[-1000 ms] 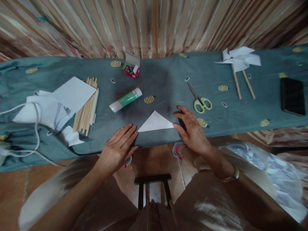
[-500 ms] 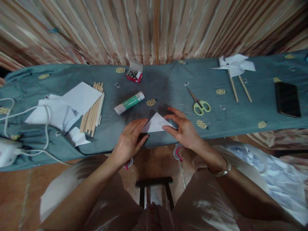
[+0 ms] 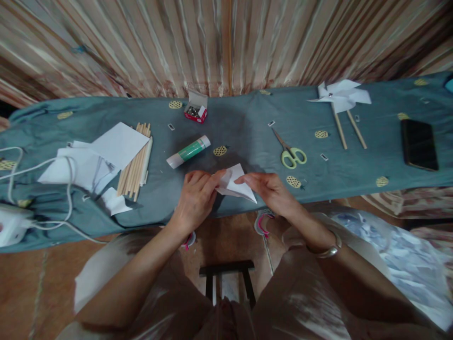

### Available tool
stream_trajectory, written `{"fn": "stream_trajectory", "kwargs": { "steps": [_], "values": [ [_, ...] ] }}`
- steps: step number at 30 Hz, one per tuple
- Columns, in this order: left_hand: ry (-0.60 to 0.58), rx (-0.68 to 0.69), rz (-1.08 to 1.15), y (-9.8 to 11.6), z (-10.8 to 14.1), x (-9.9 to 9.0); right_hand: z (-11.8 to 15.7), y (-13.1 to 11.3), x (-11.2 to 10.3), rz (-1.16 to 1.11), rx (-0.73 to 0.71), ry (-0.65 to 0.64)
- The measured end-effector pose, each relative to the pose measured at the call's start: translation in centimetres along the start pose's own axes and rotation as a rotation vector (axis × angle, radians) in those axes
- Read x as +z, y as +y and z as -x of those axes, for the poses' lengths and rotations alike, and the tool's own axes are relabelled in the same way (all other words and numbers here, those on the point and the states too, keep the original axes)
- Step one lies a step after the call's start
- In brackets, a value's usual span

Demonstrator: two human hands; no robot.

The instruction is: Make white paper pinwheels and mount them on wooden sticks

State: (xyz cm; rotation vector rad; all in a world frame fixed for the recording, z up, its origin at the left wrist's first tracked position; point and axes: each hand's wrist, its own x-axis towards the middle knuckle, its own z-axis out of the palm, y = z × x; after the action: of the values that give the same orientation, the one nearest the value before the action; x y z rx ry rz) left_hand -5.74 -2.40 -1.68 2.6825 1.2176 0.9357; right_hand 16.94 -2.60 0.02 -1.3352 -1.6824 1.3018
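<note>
A small folded white paper [image 3: 236,183] is held between my two hands near the front edge of the cloth-covered table. My left hand [image 3: 198,196] pinches its left corner, fingers curled and thumb on top. On the other side, my right hand [image 3: 272,189] grips the right part between thumb and fingers. The folds stand slightly apart. Beyond the paper lies a green and white glue stick [image 3: 189,151]. To the right rest scissors with light green handles [image 3: 293,157], blades pointing away.
A red box of pins [image 3: 196,113] stands open at the back. Wooden sticks [image 3: 132,165], white paper sheets [image 3: 120,144] and a white power strip [image 3: 12,224] with cables are at the left. Paper pinwheels [image 3: 345,96] and a black phone [image 3: 420,144] lie right.
The paper has turned and its folds have opened a little. My left hand has closed on its left corner, and my right fingers have drawn together on its right part.
</note>
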Motion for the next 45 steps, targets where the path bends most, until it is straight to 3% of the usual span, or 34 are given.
{"fn": "stream_trajectory", "kwargs": {
  "steps": [4,8,15,19,25,30,35,41,45],
  "values": [
    [-0.019,0.095,0.002,0.4,-0.2,-0.2,-0.3,1.3,-0.6,-0.016,0.004,0.099],
    [-0.044,0.114,-0.002,0.4,0.0,-0.2,0.0,2.3,-0.8,0.103,-0.027,0.072],
    [-0.019,0.149,-0.052,0.0,0.4,-0.3,1.4,2.5,-0.3,0.427,-0.299,0.102],
    [-0.027,0.156,-0.026,0.2,1.0,-0.4,2.0,2.4,-0.4,0.538,-0.359,0.100],
    [-0.084,0.094,0.048,0.5,2.0,-0.8,2.4,2.0,-1.2,0.536,-0.329,0.128],
    [-0.133,-0.022,0.177,0.5,2.0,-1.1,1.5,2.2,-1.0,0.319,-0.264,0.114],
    [-0.110,-0.092,0.211,0.3,1.9,-1.0,0.3,2.8,-0.1,0.164,-0.114,0.195],
    [-0.090,-0.214,0.215,0.2,2.1,-0.8,-0.5,2.4,0.5,0.182,-0.079,0.224],
    [-0.017,-0.101,0.112,0.6,2.2,-0.8,-1.0,2.0,0.7,0.228,-0.048,0.204]
  ]
}}
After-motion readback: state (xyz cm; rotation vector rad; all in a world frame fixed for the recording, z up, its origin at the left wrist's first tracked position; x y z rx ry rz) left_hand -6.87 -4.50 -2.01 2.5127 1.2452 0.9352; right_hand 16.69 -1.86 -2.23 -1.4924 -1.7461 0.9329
